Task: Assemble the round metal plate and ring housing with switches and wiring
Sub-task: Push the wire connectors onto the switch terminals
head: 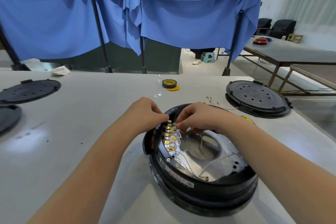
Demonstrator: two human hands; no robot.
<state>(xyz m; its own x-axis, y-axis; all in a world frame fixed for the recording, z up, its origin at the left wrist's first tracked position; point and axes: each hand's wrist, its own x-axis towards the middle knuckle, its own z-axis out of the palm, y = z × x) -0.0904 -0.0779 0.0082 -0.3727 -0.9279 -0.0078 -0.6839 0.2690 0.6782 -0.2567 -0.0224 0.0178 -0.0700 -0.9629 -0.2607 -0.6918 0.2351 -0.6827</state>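
Observation:
A black ring housing (209,185) sits on the white table in front of me, with a round metal plate (198,145) inside it. A row of brass switch terminals (169,136) runs along the housing's left inner wall. Thin white wires (214,160) with ring lugs lie across the plate. My left hand (147,112) pinches the top terminal at the housing's far rim. My right hand (198,116), fingers curled, pinches a small brass connector beside that terminal. What lies under the right hand is hidden.
A roll of black tape (169,83) on a yellow disc lies farther back. Black round covers sit at the right (256,98) and at the left (29,90). Loose wires (220,103) lie behind the housing. Blue curtains hang beyond the table (72,132).

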